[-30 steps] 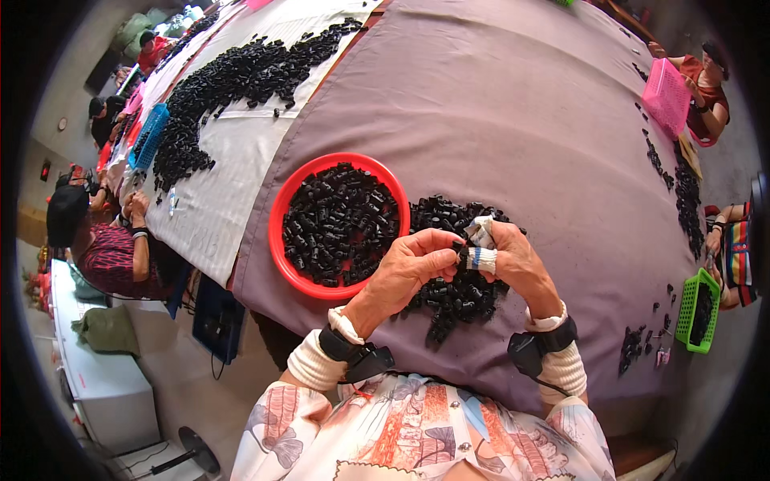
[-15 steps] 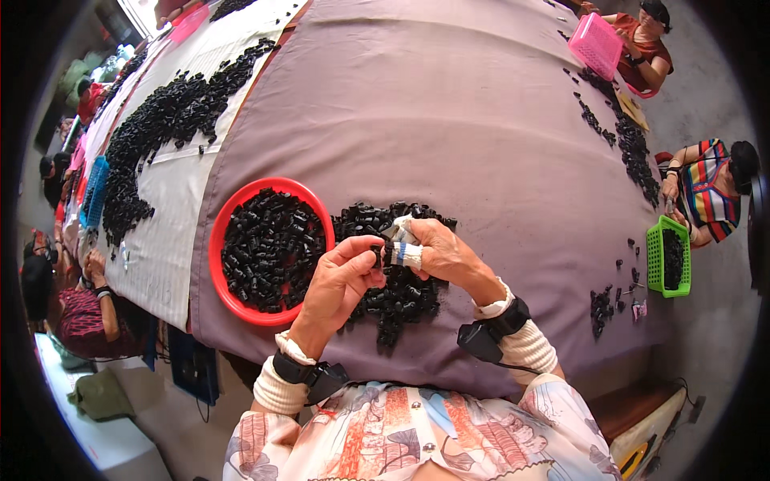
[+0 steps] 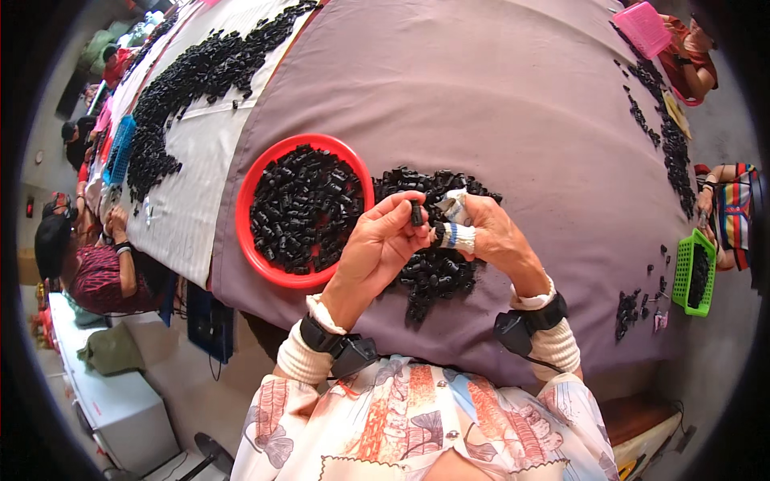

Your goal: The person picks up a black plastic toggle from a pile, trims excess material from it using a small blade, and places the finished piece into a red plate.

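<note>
Between the thumb and fingers of my left hand (image 3: 383, 240) a small black cylindrical piece (image 3: 416, 212) is pinched upright. My right hand (image 3: 501, 239) is closed just beside it. White cloth with blue stripes (image 3: 457, 236) wraps some of its fingers, and something dark shows at the fingertips, too small to name. Both hands are over a loose pile of black pieces (image 3: 433, 276) on the table. Left of the pile stands a round red basin (image 3: 245, 232) holding many similar pieces.
A mauve cloth (image 3: 561, 160) covers the table. More black pieces lie on a white cloth (image 3: 196, 152) at the left and along the right edge. A green basket (image 3: 682, 276) and a pink basket (image 3: 643, 30) are at the right, near other people; a blue basket (image 3: 120, 148) is far left.
My hands have drawn slightly apart, and the black piece in my left hand now stands clear of the right fingers. The whole view has shifted, placing the table scene farther right.
</note>
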Available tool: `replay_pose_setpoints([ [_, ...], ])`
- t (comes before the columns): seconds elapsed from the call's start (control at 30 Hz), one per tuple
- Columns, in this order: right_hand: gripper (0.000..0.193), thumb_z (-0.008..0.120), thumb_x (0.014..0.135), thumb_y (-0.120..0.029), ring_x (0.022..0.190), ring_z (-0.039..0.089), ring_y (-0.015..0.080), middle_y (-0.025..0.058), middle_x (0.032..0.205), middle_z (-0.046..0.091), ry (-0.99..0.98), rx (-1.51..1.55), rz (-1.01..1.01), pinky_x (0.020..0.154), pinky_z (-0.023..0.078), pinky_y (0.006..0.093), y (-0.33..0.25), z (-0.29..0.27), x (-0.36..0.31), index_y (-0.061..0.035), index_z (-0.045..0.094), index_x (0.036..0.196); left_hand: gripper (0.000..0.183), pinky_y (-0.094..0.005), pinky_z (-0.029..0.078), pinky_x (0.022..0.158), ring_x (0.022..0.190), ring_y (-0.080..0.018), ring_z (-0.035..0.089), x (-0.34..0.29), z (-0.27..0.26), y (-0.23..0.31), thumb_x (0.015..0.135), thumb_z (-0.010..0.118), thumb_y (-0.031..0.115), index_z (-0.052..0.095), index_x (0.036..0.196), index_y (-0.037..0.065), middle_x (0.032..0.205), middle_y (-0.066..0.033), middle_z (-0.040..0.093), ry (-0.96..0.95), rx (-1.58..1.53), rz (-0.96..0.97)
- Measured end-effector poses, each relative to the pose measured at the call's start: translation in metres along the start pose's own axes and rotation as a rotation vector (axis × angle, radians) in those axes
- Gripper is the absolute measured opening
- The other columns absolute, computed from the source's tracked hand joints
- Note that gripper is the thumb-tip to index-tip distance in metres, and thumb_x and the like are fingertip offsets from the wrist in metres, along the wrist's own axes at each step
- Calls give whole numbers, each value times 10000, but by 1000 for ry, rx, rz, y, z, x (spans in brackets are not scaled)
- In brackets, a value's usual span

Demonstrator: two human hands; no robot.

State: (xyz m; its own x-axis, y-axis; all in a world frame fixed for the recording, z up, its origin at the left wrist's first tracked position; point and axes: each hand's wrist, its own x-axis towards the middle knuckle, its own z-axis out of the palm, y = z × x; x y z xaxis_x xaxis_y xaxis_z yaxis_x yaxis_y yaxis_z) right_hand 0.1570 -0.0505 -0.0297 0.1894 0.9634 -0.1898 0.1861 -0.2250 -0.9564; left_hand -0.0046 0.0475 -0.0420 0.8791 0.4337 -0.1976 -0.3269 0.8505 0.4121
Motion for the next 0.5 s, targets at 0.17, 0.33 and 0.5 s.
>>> replay_pose_setpoints([
  [0.17, 329, 726, 712, -305, 449, 444, 47, -22, 570, 478, 20, -13, -70, 389, 336, 209, -5, 7, 3, -43, 548, 802, 225, -277, 505, 729, 765, -136, 581, -1, -1, -1, 909, 500, 121, 533, 1090, -8, 882, -82, 596, 64, 13, 6],
  [0.33, 330, 686, 709, -258, 596, 531, 280, 169, 690, 568, 0, -98, -50, 551, 417, 354, -11, 8, 3, 11, 544, 836, 208, -268, 496, 736, 774, -119, 582, -3, 1, -3, 905, 509, 110, 555, 1072, -5, 855, -69, 605, 124, 35, -8],
  [0.5, 332, 684, 695, -264, 593, 541, 295, 170, 671, 566, -30, -124, -13, 556, 420, 368, -10, 9, 4, 8, 543, 822, 204, -262, 489, 761, 794, -113, 586, -4, -2, -6, 904, 508, 98, 555, 1071, -9, 890, -59, 615, 132, 64, -15],
])
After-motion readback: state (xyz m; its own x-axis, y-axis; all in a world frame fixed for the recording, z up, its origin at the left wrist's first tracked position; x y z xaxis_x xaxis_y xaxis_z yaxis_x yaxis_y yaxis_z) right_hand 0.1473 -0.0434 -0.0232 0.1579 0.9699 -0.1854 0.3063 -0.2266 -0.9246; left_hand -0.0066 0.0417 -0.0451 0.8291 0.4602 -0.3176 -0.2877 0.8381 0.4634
